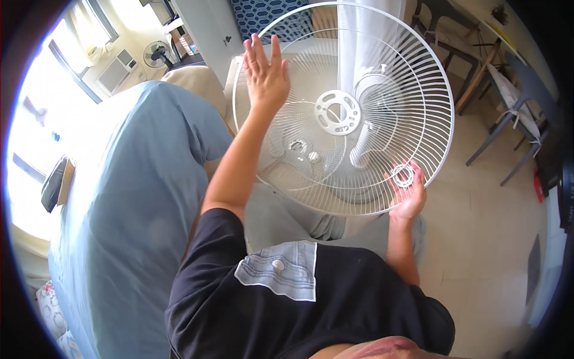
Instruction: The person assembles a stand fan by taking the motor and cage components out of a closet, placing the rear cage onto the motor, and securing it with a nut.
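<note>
A large round white wire fan grille [439, 78] is held up in front of me, tilted, with a slotted plastic disc [338, 112] at its centre. My left hand [266, 75] rests against its upper left side, fingers stretched out. At the lower right edge my right hand [409, 203] grips the grille, its fingers curled up. By those fingers is a small white ribbed plastic ring [402, 175], seen among the wires. Through the wires show a white round fan motor housing [379, 93] and a short white post [360, 149], partly hidden.
A bed with a blue sheet [137, 179] runs along my left. Further back are a small black fan [158, 54] and a window air conditioner [116, 72]. Dark grey chairs [523, 99] stand at the right on the beige tiled floor [466, 239]. A white curtain [359, 45] hangs beyond the grille.
</note>
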Demonstrator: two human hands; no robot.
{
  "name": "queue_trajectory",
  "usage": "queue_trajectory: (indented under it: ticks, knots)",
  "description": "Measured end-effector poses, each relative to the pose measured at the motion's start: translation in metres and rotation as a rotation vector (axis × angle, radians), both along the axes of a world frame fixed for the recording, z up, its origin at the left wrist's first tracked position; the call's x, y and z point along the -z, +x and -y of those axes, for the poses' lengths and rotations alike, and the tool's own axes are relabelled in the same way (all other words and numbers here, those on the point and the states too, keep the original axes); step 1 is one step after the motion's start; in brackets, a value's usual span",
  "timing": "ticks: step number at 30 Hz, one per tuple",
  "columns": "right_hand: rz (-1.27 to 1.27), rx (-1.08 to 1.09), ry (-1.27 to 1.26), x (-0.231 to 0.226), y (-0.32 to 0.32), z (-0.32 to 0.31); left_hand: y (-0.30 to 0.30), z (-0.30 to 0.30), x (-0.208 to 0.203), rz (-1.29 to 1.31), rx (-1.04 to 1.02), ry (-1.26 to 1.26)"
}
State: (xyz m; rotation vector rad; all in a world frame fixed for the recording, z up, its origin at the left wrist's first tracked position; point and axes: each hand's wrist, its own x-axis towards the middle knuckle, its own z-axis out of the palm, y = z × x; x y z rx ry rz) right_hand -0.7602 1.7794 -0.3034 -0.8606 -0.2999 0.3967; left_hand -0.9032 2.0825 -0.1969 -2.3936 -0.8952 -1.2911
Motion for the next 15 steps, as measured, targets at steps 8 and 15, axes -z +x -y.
queue_trajectory:
  ticks: [8, 15]
  knots:
    - [-0.003, 0.037, 0.051, -0.003, -0.004, -0.005, 0.005, 0.051, 0.007, 0.028, 0.067, 0.089]
    - [0.106, 0.117, 0.013, -0.004, -0.01, -0.009, 0.016, 0.0, 0.013, -0.19, -0.215, 0.064]
